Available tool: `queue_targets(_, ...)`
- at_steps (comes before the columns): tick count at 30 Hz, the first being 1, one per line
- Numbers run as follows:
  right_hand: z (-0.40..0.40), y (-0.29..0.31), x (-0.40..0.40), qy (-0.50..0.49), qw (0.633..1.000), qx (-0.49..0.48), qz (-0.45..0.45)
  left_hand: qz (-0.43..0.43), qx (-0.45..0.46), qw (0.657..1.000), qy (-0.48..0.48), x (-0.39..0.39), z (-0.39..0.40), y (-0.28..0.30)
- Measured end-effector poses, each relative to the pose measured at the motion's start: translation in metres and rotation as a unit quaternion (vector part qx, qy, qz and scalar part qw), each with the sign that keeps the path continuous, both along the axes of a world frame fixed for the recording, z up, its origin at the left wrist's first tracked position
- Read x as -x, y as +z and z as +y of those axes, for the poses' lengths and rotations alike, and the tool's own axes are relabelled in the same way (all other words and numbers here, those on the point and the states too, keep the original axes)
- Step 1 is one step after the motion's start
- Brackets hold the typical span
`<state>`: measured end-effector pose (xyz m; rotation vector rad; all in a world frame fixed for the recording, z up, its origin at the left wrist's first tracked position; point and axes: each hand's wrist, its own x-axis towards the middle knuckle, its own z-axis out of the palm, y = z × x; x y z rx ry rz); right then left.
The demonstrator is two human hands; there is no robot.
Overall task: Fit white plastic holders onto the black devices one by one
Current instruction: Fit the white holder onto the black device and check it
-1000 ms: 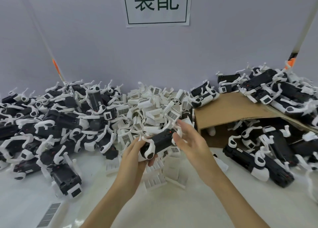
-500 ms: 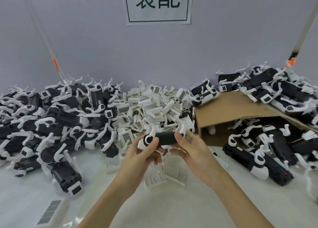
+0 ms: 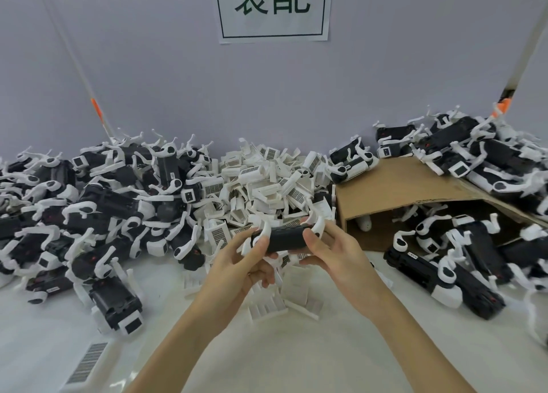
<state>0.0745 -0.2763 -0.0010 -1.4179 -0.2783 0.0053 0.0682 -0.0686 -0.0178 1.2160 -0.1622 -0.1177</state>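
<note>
Both the left hand (image 3: 237, 269) and right hand (image 3: 338, 257) curl fingers around a matte black oblong device (image 3: 286, 238) bearing curved, glossy white plastic hooks (image 3: 318, 225).

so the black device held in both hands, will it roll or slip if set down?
Black device looks rigid and boxy, so probably won't roll. Its white curved arms stick out, so it may rest tilted and snag. Left hand and right hand hold it easily, so likely light.

This is a factory assembly station. A printed sign (image 3: 273, 8) with Chinese characters hangs on the plain grey wall, and the white bench (image 3: 281, 348) is heaped with identical black devices (image 3: 103, 202), loose white holders (image 3: 267, 182) and an open cardboard box (image 3: 394, 191).
</note>
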Motion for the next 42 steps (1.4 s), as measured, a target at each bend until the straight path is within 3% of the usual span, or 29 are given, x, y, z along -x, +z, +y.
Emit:
queue_targets(2,-0.007,0.001,-0.001,0.072,0.997,-0.018,0.022,-0.008,0.016,1.0,-0.012,0.001,0.001,0.0)
queue_targets(5,-0.02,0.007,0.001,0.186,0.965,-0.131,0.128,-0.042,0.041,0.996,-0.073,-0.001,0.008,0.004)
queue_targets(9,-0.025,0.005,0.0,0.193,0.939,-0.225,0.175,-0.044,0.087,0.982,-0.159,-0.005,0.015,0.006)
queue_targets(11,-0.019,0.002,-0.002,0.131,0.958,-0.192,0.168,-0.026,0.115,0.981,-0.154,-0.006,0.009,0.005)
queue_targets(15,-0.005,0.0,0.0,0.074,0.978,-0.139,0.135,0.03,0.044,0.999,0.007,-0.002,-0.008,0.003)
queue_targets(18,-0.001,0.002,0.002,0.056,0.981,-0.154,0.101,0.036,-0.023,0.999,0.03,0.001,-0.007,0.002)
queue_targets(22,-0.002,0.003,0.001,0.079,0.989,-0.112,0.059,0.016,0.012,0.999,0.043,0.003,-0.001,0.009)
queue_targets(27,-0.001,-0.001,0.005,0.039,0.992,0.121,-0.024,-0.066,-0.014,0.993,0.093,0.007,0.002,0.015)
queue_targets(29,0.003,-0.003,0.008,0.038,0.978,0.196,-0.068,-0.171,-0.09,0.975,0.113,0.012,0.003,0.018)
queue_targets(32,0.012,-0.012,0.01,0.022,0.965,0.229,-0.129,-0.355,-0.253,0.891,0.131,0.019,-0.003,0.018)
queue_targets(34,0.017,-0.017,0.01,0.019,0.963,0.229,-0.138,-0.42,-0.302,0.844,0.142,0.024,-0.01,0.017)
queue_targets(35,0.019,-0.018,0.01,0.026,0.966,0.221,-0.129,-0.429,-0.304,0.837,0.15,0.025,-0.013,0.016)
queue_targets(38,0.019,-0.02,0.008,0.016,0.961,0.225,-0.162,-0.394,-0.263,0.866,0.163,0.027,-0.016,0.016)
queue_targets(41,0.016,-0.021,0.006,-0.029,0.943,0.248,-0.221,-0.237,-0.124,0.959,0.089,0.026,-0.013,0.024)
queue_targets(42,0.016,-0.021,0.006,-0.058,0.935,0.259,-0.233,-0.195,-0.09,0.974,0.069,0.025,-0.01,0.025)
